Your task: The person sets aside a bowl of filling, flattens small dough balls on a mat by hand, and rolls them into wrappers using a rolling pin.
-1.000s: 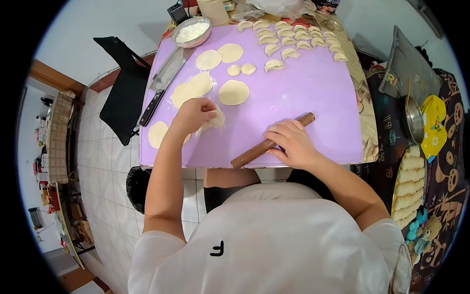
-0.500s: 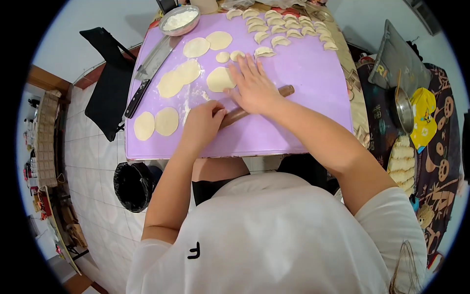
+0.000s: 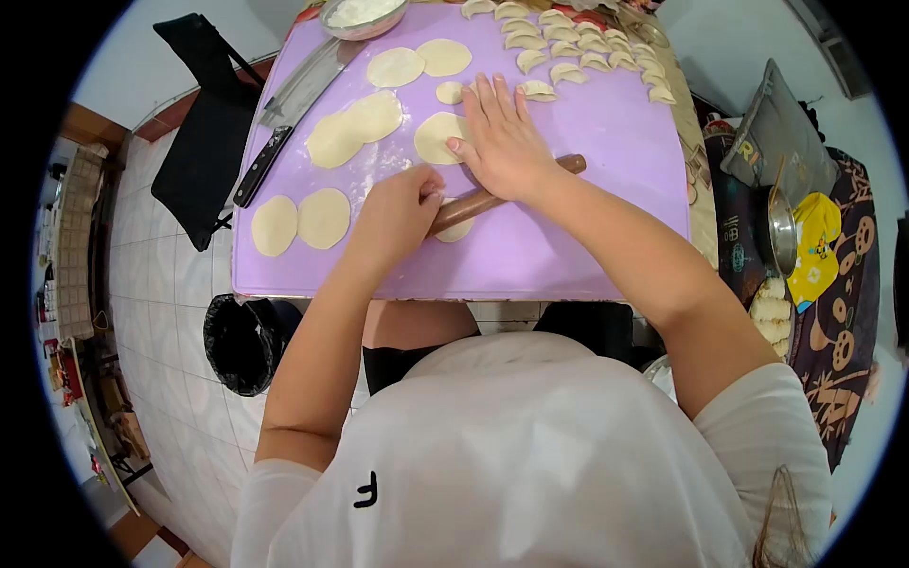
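Crowding a wrapper [image 3: 438, 139], splayed right hand [image 3: 503, 144] spans the rolling pin [image 3: 464, 210], left hand [image 3: 396, 210] curled against it.

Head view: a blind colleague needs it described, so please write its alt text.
A flat right hand rests on a rolling pin over a dough disc, with the curled left hand at the pin's end. The purple mat also bears more discs, a knife and folded dumplings.

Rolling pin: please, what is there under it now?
Beneath the rolling pin, a dough piece sticks out on the near side, lying on the purple mat. The part directly under the pin is covered, so its full outline cannot be seen.
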`<state>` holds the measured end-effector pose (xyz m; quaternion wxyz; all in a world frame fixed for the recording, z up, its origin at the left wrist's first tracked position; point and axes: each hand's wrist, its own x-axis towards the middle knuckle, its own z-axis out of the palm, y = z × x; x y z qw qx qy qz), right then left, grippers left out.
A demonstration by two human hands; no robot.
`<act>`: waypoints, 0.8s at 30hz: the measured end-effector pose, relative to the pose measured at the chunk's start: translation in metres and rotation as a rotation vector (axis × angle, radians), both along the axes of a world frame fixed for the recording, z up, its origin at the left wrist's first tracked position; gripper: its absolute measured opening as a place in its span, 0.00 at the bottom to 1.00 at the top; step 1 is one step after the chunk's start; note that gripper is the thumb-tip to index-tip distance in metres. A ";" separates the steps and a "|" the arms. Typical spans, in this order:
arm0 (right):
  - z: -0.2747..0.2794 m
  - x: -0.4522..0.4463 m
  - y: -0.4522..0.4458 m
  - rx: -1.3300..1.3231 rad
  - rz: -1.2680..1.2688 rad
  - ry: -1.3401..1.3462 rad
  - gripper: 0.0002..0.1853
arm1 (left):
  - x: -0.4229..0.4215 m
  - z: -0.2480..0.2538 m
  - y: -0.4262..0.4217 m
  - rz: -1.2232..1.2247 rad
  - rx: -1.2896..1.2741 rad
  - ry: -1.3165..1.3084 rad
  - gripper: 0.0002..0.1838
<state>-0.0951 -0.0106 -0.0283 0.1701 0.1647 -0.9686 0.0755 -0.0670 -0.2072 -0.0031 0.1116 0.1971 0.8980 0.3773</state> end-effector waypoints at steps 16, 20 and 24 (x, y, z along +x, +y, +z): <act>0.004 0.014 0.007 -0.013 0.080 0.015 0.37 | -0.011 0.004 0.008 -0.088 -0.106 -0.022 0.09; 0.012 0.100 0.021 0.077 0.120 -0.249 0.36 | -0.003 0.004 0.001 -0.093 -0.064 -0.098 0.10; 0.004 0.067 0.018 0.036 0.077 -0.172 0.37 | 0.004 0.010 0.003 -0.034 -0.115 -0.146 0.10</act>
